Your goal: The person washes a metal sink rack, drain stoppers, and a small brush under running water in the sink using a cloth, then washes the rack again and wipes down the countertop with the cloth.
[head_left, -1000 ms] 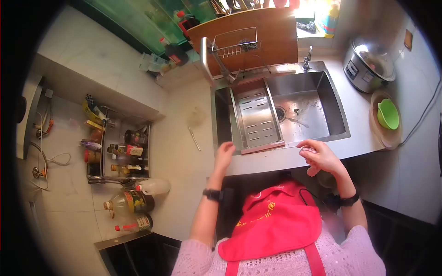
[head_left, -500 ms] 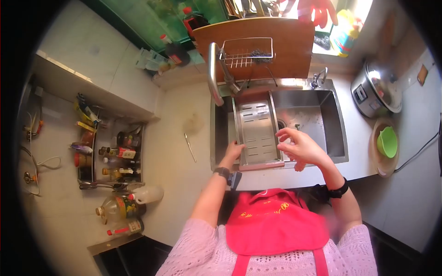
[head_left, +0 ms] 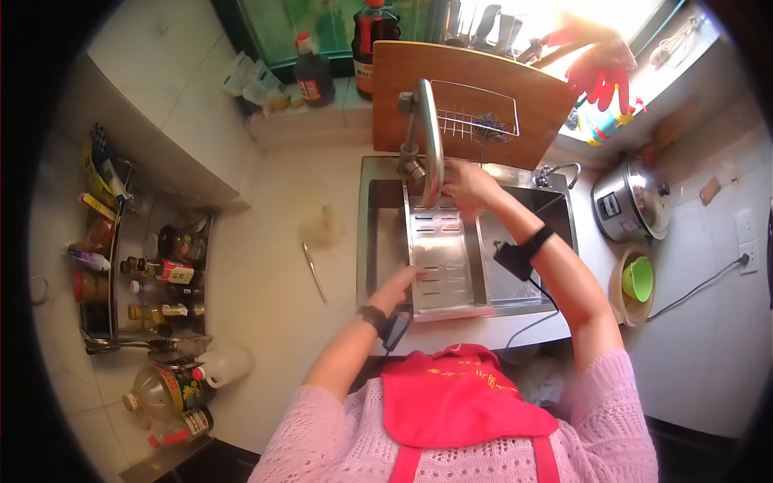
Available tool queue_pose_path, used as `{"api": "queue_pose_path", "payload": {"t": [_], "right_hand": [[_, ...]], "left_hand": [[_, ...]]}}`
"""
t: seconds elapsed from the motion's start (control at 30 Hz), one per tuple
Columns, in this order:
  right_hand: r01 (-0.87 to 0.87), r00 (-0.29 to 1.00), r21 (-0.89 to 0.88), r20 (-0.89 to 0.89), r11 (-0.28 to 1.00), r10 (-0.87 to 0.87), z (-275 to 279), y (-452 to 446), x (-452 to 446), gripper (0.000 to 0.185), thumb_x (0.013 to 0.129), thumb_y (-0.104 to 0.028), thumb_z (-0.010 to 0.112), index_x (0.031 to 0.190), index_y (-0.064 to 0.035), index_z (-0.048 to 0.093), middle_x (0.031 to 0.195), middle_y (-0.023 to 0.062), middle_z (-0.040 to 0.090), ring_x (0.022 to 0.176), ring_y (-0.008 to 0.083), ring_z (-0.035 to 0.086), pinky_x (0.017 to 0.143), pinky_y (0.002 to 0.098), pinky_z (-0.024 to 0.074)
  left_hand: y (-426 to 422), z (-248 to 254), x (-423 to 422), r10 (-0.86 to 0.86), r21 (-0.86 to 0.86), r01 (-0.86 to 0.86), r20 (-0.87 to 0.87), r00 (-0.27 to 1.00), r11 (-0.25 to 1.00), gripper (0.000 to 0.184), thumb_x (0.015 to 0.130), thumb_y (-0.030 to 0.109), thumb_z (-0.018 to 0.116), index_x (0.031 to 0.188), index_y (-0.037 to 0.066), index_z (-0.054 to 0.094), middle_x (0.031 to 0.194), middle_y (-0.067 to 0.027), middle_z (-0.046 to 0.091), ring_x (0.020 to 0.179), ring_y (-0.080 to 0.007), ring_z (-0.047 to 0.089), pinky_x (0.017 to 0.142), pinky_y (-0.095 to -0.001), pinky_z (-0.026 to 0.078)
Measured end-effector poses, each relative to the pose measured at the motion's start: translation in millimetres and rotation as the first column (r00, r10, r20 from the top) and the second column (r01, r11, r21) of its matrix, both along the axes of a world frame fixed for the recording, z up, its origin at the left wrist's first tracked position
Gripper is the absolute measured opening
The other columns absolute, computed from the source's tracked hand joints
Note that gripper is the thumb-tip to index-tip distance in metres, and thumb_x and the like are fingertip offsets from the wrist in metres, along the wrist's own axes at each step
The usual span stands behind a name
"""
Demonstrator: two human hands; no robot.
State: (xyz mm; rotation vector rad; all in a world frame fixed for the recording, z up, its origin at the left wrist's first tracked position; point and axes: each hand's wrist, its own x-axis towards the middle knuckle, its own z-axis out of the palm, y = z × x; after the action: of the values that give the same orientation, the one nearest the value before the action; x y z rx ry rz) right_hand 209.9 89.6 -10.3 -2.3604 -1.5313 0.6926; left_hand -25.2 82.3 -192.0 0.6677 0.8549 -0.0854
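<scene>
A slotted stainless-steel drain tray (head_left: pixel 444 278) lies across the double sink (head_left: pixel 564 211), running from back to front. My left hand (head_left: pixel 400 288) grips the tray's left edge, thumb over the rim and the other fingers mostly hidden. At the back of the sink, my right hand (head_left: pixel 471 187) reaches over the tray's far end, right beside the tall faucet (head_left: pixel 432 137). The spout partly covers its fingers, so I cannot make out whether they hold anything.
Behind the faucet leans a wooden board (head_left: pixel 394 105) with a wire rack (head_left: pixel 459 121) in front. On the left counter lies a thin metal utensil (head_left: pixel 315 272). A rice cooker (head_left: pixel 632 201) and a green bowl (head_left: pixel 638 279) stand right. Several bottles (head_left: pixel 169 386) occupy the left side.
My right hand has moved from above the tray's front right side to the back, beside the faucet. My left hand stays on the tray's left edge. The camera view has shifted.
</scene>
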Motion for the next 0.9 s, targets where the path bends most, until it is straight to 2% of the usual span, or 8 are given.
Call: {"api": "queue_pose_path", "payload": {"t": [0.13,0.27,0.37,0.47,0.57,0.73,0.83,0.9], "right_hand": [[-0.131,0.963,0.118,0.251,0.984,0.098,-13.1,36.8,4.5,0.049,0.076,-0.017,0.065,0.120,0.0001,0.053,0.121,0.0221,0.057,0.103,0.0387,0.059,0.088,0.0432,0.0484],[-0.291,0.844,-0.137,0.429,0.947,0.321,-41.4,59.5,17.2,0.033,0.078,-0.009,0.058,0.110,-0.0019,0.060,0.112,0.0189,0.060,0.095,0.0368,0.064,0.077,0.0433,0.0538],[-0.286,0.843,-0.195,0.413,0.938,0.343,-42.1,54.8,11.5,0.024,0.078,-0.009,0.059,0.100,-0.0024,0.065,0.110,0.0178,0.061,0.094,0.0356,0.065,0.076,0.0429,0.0540],[-0.293,0.847,-0.153,0.417,0.944,0.330,-53.3,56.0,14.6,0.021,0.078,-0.008,0.059,0.095,-0.0020,0.067,0.112,0.0178,0.061,0.096,0.0352,0.064,0.077,0.0425,0.0541],[-0.290,0.861,-0.207,0.371,0.934,0.349,-50.7,53.6,14.6,0.027,0.076,-0.008,0.059,0.103,-0.0029,0.065,0.115,0.0171,0.061,0.099,0.0356,0.063,0.080,0.0433,0.0533],[-0.410,0.852,-0.023,0.347,0.912,0.392,-81.3,30.6,43.9,0.049,0.076,-0.006,0.053,0.124,-0.0063,0.055,0.124,0.0157,0.058,0.104,0.0351,0.061,0.086,0.0443,0.0506],[-0.423,0.874,0.169,0.336,0.890,0.351,-83.8,10.8,49.7,0.055,0.075,-0.006,0.051,0.130,-0.0054,0.051,0.118,0.0174,0.061,0.098,0.0326,0.064,0.082,0.0426,0.0521],[-0.311,0.943,0.123,0.160,0.942,0.290,-66.6,-4.4,42.2,0.054,0.076,-0.006,0.051,0.130,-0.0036,0.051,0.108,0.0193,0.064,0.089,0.0312,0.067,0.076,0.0404,0.0541]], "left_hand": [[12.3,1.7,-20.6,-0.075,0.010,0.076,-0.089,0.993,0.997,0.061,0.074,0.024,0.067,0.125,0.002,0.044,0.130,-0.0172,0.047,0.124,-0.0294,0.041,0.099,-0.0441,0.035],[2.8,44.7,-41.6,0.078,0.385,0.028,-0.257,0.963,0.922,0.031,0.075,0.011,0.064,0.102,-0.002,0.055,0.083,-0.0095,0.060,0.069,-0.0213,0.063,0.063,-0.0318,0.056],[5.6,36.6,-59.9,0.091,-0.011,-0.093,-0.105,0.990,0.996,0.019,0.075,0.012,0.064,0.088,0.000,0.058,0.074,-0.0081,0.059,0.065,-0.0211,0.062,0.060,-0.0336,0.056],[4.0,-9.6,-68.7,0.103,0.027,-0.100,-0.159,0.982,0.995,0.012,0.075,0.013,0.064,0.080,0.004,0.057,0.069,-0.0069,0.058,0.060,-0.0194,0.061,0.057,-0.0354,0.055],[2.7,16.4,-64.1,0.095,-0.055,-0.104,-0.156,0.983,0.993,0.011,0.073,0.012,0.065,0.077,0.006,0.057,0.067,-0.0064,0.058,0.059,-0.0197,0.061,0.058,-0.0360,0.056],[-1.0,-1.1,-52.3,0.071,-0.093,-0.086,-0.154,0.986,0.992,0.011,0.071,0.010,0.066,0.075,0.005,0.057,0.066,-0.0067,0.059,0.060,-0.0208,0.062,0.060,-0.0360,0.057],[-1.0,-18.5,-52.5,-0.050,-0.048,0.044,-0.128,0.991,0.998,0.014,0.070,0.025,0.068,0.083,0.019,0.064,0.084,0.0011,0.054,0.073,-0.0141,0.052,0.060,-0.0296,0.040],[-2.0,-15.3,-54.2,0.016,-0.126,-0.030,-0.111,0.994,0.992,0.011,0.071,0.013,0.066,0.078,0.008,0.059,0.074,-0.0059,0.059,0.066,-0.0198,0.060,0.061,-0.0345,0.051]]}}
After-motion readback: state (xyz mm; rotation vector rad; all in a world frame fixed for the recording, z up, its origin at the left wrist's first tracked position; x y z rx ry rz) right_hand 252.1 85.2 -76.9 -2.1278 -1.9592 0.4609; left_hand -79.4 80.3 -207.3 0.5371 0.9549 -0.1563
